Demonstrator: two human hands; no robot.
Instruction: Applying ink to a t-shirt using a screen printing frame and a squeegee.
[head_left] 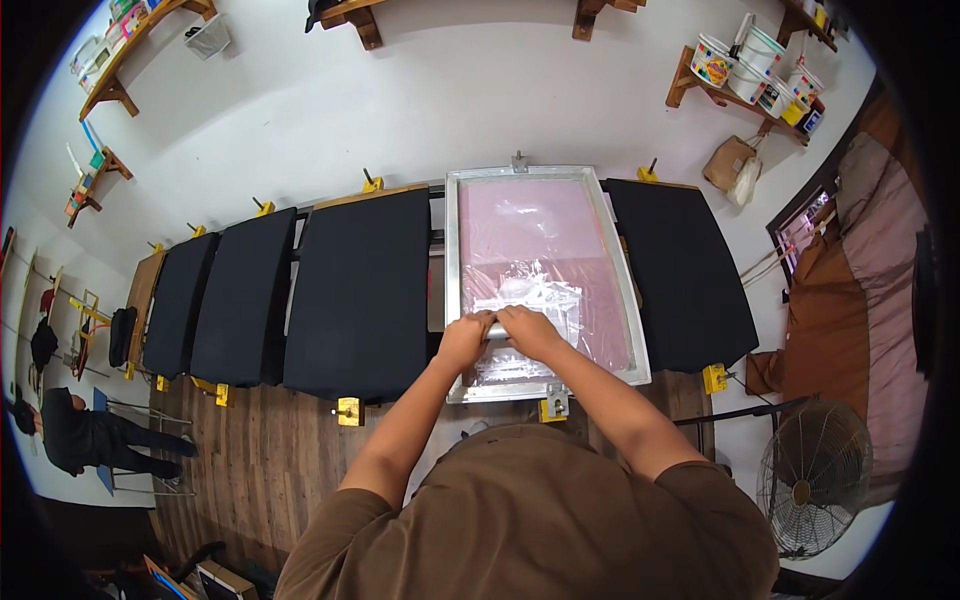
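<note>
While a co-worker in dark clothes (72, 435) is standing at far L, nr a blue folding stand (103, 402), three boards w/ black cloth are lying one after another along the white wall (300, 110): 1st a narrow black board (182, 305), 2nd a medium black board (240, 300), 3rd a wide black board (360, 290). One yellow clamp (348, 411) is sitting at the near edge of the wide one.

Just to the R of it, a metal-framed screen (454, 240) is lying approx. in the middle, w/ pinkish mesh & shiny clear film (610, 325) showing inside. Over its near part, toward the L side, the left hand (463, 340) is closing its fingers around a short grey bar (497, 331), & the right hand (531, 334) is gripping the same bar from the other side, v. close to the left one. The hands are covering most of the bar, so I cannot tell if it is touching the film.

Further R, another black board (682, 275) is lying beside the frame. White buckets (755, 72) are standing on a wall shelf (685, 75) at upper R; below, a round fan (815, 480) is standing nr brown cloth (828, 335).
</note>
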